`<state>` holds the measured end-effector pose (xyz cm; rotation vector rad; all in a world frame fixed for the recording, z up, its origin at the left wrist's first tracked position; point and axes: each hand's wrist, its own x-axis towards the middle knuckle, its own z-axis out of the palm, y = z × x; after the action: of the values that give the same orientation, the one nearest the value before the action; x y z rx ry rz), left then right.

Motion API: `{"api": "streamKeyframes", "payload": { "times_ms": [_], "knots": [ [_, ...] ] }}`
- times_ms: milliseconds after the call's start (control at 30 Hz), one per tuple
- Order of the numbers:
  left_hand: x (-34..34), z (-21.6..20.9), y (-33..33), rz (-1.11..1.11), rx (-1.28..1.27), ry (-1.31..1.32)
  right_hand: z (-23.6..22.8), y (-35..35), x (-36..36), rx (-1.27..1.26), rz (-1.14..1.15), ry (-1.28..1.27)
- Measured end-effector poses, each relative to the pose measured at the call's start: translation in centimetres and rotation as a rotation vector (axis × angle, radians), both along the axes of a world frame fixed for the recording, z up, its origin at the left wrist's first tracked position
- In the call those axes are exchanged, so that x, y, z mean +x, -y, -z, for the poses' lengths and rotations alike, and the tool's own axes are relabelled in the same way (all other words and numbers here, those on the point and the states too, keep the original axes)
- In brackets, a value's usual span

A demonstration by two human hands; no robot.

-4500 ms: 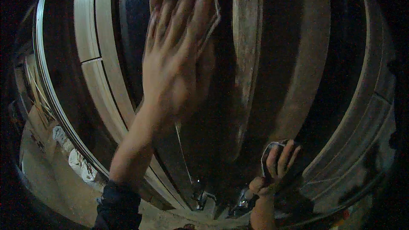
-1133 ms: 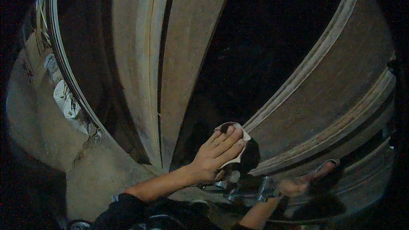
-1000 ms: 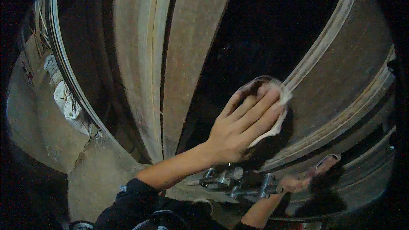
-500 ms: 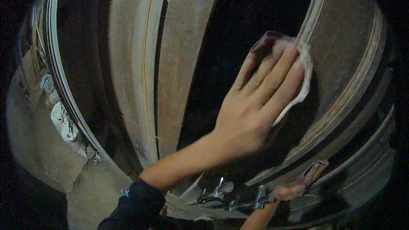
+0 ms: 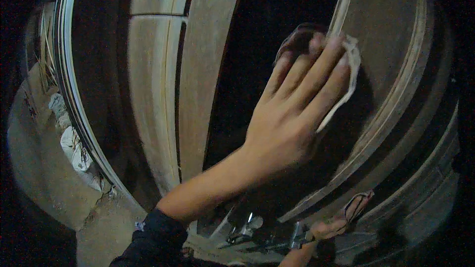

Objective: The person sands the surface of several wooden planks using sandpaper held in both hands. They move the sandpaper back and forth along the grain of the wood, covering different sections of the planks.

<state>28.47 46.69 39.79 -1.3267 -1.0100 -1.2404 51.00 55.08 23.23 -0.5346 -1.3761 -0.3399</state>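
Observation:
My left hand (image 5: pixel 289 104) reaches across from a dark sleeve. Its back faces me, and its fingers press a cloth (image 5: pixel 352 71) against a dark, smooth panel (image 5: pixel 262 15). The pale edge of the cloth shows beside the fingers, and a darker fold stands out past the fingertips. My thumb is hidden. Low on the right is my right hand (image 5: pixel 324 230), small and dim, curled around a looped, dark-edged thing (image 5: pixel 358 205) that I cannot make out. Its separate fingers are hard to tell apart.
Light brown panels (image 5: pixel 203 69) with dark gaps stand left of the dark one. A pale strip (image 5: pixel 341 0) borders it on the right. Shiny metal parts (image 5: pixel 252 222) sit near the bottom. Whitish bundles (image 5: pixel 76 151) lie on the ground at left.
The panels have shifted left and down in the picture. My left hand, still on the cloth, sits slightly higher and farther left in view. My right hand appears slightly lower and farther left.

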Motion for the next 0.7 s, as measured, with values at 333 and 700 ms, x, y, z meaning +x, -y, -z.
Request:
{"api": "streamKeyframes", "payload": {
  "times_ms": [333, 700],
  "knots": [
    [1.4, 0.2, 3.9, -0.051, -0.301, 0.003, -0.3, -0.9, -1.3, -0.038, 0.014, -0.031],
    [-2.7, -9.7, -0.4, 0.094, 0.016, -0.045, -0.1, -1.4, -1.4, -0.067, 0.014, -0.053]
  ]
}}
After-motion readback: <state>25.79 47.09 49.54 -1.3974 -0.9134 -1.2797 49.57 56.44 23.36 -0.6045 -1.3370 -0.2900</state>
